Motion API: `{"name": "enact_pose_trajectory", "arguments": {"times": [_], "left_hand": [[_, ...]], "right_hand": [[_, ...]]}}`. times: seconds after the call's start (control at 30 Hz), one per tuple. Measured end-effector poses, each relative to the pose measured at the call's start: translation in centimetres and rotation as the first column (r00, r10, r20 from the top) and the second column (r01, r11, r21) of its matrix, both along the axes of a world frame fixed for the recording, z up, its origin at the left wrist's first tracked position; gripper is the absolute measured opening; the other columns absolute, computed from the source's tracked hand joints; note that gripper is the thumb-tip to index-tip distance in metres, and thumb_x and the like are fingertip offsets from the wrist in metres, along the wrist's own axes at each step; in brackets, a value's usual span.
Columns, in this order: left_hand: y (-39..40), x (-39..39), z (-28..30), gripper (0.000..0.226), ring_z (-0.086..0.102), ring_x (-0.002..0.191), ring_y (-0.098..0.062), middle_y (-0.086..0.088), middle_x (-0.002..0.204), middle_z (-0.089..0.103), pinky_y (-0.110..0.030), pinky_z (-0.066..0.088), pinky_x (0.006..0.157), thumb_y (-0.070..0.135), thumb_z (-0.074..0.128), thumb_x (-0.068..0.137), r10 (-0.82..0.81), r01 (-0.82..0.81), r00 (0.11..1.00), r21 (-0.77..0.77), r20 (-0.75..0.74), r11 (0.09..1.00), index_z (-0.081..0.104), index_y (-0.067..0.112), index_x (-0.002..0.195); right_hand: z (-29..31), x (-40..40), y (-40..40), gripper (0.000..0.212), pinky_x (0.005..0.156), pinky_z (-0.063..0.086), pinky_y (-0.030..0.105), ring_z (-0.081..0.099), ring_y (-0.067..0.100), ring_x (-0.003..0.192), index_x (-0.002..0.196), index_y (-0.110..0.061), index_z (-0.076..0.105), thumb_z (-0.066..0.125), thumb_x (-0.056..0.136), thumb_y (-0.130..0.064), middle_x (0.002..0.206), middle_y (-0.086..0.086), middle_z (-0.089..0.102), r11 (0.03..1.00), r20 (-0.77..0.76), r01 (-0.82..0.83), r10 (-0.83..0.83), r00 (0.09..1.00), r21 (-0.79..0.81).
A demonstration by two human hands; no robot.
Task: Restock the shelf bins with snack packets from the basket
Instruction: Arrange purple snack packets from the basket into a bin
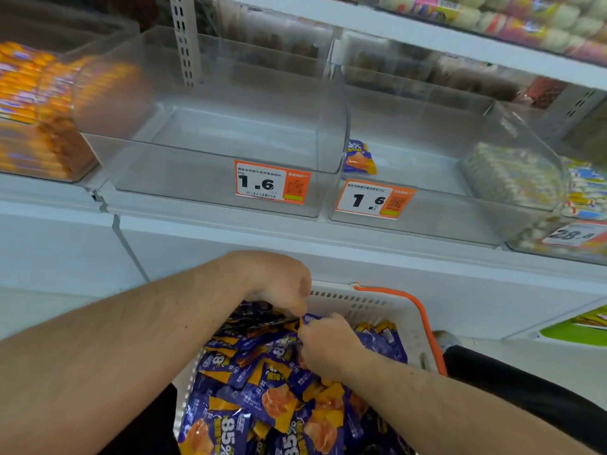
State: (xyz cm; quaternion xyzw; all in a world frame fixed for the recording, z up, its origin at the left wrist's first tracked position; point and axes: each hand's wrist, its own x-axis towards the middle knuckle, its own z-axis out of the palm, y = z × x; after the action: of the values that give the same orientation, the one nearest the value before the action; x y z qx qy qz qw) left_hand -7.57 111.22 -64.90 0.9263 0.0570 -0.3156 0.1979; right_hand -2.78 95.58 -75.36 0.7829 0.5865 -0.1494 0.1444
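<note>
A white basket (387, 307) with an orange handle (423, 320) sits low in front of me, heaped with several blue and orange snack packets (262, 399). My left hand (279, 280) curls down over the far side of the heap, fingers closed on packets. My right hand (328, 346) pinches packets just beside it. On the shelf above stand two clear bins: the left bin (210, 178) holds nothing, the right bin (437, 205) holds one packet (359, 157) at its left wall.
Orange price tags reading 1.6 (272, 182) hang on both bin fronts. A bin of orange packets (39, 110) stands at the far left, a bin of pale wrapped snacks (512, 175) at the right. A higher shelf (427, 34) overhangs the bins.
</note>
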Motion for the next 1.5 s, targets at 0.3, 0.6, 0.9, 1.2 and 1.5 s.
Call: {"name": "enact_pose_trajectory", "arguments": {"times": [0.3, 0.6, 0.9, 1.2, 1.5], "left_hand": [[0.5, -0.5, 2.6, 0.029, 0.064, 0.090, -0.018, 0.002, 0.100, 0.070, -0.033, 0.049, 0.080, 0.019, 0.078, 0.080, 0.126, -0.066, 0.957, -0.225, 0.262, 0.972, 0.064, 0.023, 0.106], [-1.2, 0.2, 7.5, 0.020, 0.071, 0.072, -0.008, 0.008, 0.079, 0.075, -0.026, 0.054, 0.064, 0.006, 0.076, 0.083, 0.411, -0.084, 0.809, -0.609, 0.421, 0.789, 0.067, 0.024, 0.084], [2.3, 5.1, 8.9, 0.057, 0.059, 0.103, -0.017, 0.005, 0.119, 0.064, -0.033, 0.048, 0.088, 0.051, 0.054, 0.078, 0.497, -0.448, 0.213, -0.368, 0.841, 0.815, 0.061, 0.022, 0.127], [0.8, 6.8, 7.5, 0.035, 0.065, 0.103, -0.028, 0.010, 0.102, 0.074, -0.033, 0.047, 0.082, 0.049, 0.050, 0.093, 0.415, -0.658, 0.332, -0.107, 0.847, 0.746, 0.067, 0.035, 0.121], [1.5, 7.9, 6.6, 0.036, 0.066, 0.090, -0.027, 0.005, 0.093, 0.074, -0.029, 0.040, 0.069, 0.054, 0.045, 0.088, 0.442, -0.700, 0.339, -0.091, 0.830, 0.708, 0.069, 0.034, 0.105]], "right_hand": [[15.0, 4.4, 0.4, 0.013, 0.062, 0.036, 0.030, 0.049, 0.014, 0.064, 0.081, -0.005, 0.065, 0.058, 0.091, -0.010, 0.069, 0.005, 0.055, 0.785, -0.680, 0.602, -0.361, 0.638, 0.148], [19.9, 4.6, -4.0, 0.022, 0.063, 0.059, 0.038, 0.071, 0.020, 0.097, 0.108, -0.025, 0.067, 0.065, 0.093, -0.009, 0.107, -0.002, 0.075, 0.672, -0.916, 0.739, -0.324, 0.238, -0.046], [26.7, 7.7, -4.7, 0.017, 0.052, 0.056, 0.031, 0.065, 0.022, 0.082, 0.091, -0.019, 0.069, 0.058, 0.096, -0.008, 0.095, 0.002, 0.074, 0.366, -0.828, 0.841, -0.251, 0.502, 0.398], [22.6, 20.9, 0.4, 0.038, 0.089, 0.049, 0.039, 0.057, 0.039, 0.114, 0.130, -0.025, 0.061, 0.046, 0.096, -0.013, 0.125, 0.015, 0.064, 0.774, 0.127, 0.419, -0.531, 0.838, 0.475], [18.9, 24.1, 4.7, 0.047, 0.089, 0.044, 0.028, 0.054, 0.029, 0.119, 0.141, -0.012, 0.046, 0.052, 0.095, -0.022, 0.137, 0.014, 0.054, 0.854, 0.284, 0.462, -0.394, 0.874, -0.238]]}}
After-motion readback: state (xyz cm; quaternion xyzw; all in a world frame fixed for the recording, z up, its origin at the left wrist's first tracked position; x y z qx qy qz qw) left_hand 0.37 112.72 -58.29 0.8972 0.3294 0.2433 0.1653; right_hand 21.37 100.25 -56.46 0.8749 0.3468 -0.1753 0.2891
